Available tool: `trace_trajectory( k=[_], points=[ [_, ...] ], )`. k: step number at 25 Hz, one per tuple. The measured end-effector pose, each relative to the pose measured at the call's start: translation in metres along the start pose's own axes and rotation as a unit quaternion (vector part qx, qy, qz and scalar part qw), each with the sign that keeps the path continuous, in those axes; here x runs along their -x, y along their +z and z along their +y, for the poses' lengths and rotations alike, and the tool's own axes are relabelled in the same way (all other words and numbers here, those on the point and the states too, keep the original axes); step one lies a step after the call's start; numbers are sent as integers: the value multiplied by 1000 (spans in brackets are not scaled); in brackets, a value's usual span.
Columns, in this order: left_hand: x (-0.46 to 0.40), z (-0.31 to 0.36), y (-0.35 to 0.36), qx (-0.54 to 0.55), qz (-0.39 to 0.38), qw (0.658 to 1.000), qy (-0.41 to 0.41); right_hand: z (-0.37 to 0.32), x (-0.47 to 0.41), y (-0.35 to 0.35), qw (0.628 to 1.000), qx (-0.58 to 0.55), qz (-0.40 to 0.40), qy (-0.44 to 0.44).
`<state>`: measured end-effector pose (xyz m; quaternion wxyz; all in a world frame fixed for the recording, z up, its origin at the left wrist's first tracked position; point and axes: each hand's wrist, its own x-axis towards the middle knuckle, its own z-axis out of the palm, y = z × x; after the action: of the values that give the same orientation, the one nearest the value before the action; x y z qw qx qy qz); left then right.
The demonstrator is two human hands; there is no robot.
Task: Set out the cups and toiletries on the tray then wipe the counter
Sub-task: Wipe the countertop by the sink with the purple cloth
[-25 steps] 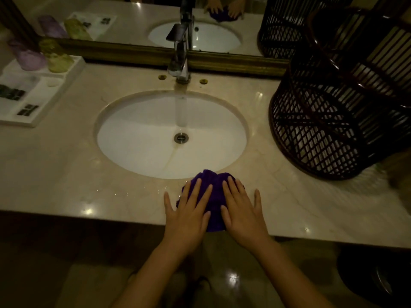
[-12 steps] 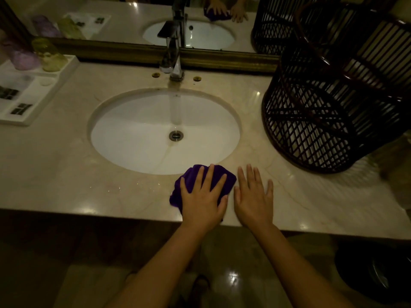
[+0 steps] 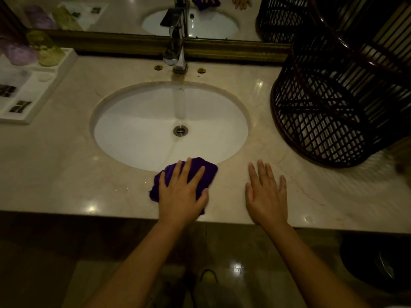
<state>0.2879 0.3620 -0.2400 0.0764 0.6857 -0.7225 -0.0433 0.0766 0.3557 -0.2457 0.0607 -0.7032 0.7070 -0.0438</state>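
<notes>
A purple cloth (image 3: pixel 210 172) lies on the beige marble counter (image 3: pixel 55 165) at the front rim of the sink. My left hand (image 3: pixel 182 194) presses flat on the cloth with fingers spread. My right hand (image 3: pixel 266 194) rests flat on the bare counter to the right of the cloth, apart from it, holding nothing. At the far left stands a white tray (image 3: pixel 53 78) with a purple cup (image 3: pixel 17 52), a yellow-green cup (image 3: pixel 47 53) and small dark toiletry packets (image 3: pixel 20 106).
A white oval sink (image 3: pixel 155 138) with a chrome faucet (image 3: pixel 176 50) fills the middle. A tall dark wicker basket (image 3: pixel 342 96) stands on the right of the counter. A mirror with a gold frame (image 3: pixel 124 42) runs along the back. A dark bin (image 3: pixel 378 261) sits on the floor at right.
Both hands were together on the cloth. My right hand has come off it and slid right along the counter, while my left hand stays pressing on the cloth.
</notes>
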Motion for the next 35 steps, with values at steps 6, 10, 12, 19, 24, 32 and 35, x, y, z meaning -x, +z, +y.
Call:
trace_trajectory(
  k=[6,10,12,19,24,32,35],
  points=[
    [12,-104,-25,-25,19,997,-69,-15,2,1,999,-19,-2,39],
    [13,-120,-25,-22,20,994,-108,-60,-1,2,999,-34,-2,-5],
    [16,-106,-22,-22,16,994,-102,-95,-4,6,998,-46,-21,-47],
    [14,-99,-18,-18,1,997,-74,-145,-5,19,997,-2,-49,-59],
    [13,-119,-22,-13,2,999,-34,-150,-5,22,999,-6,-36,-29],
    [15,-212,-39,-19,-6,1000,-22,-153,-3,16,999,-2,-42,-20],
    [11,-254,-49,-34,-14,998,-55,-152,-4,15,999,0,-47,-18]
  ],
)
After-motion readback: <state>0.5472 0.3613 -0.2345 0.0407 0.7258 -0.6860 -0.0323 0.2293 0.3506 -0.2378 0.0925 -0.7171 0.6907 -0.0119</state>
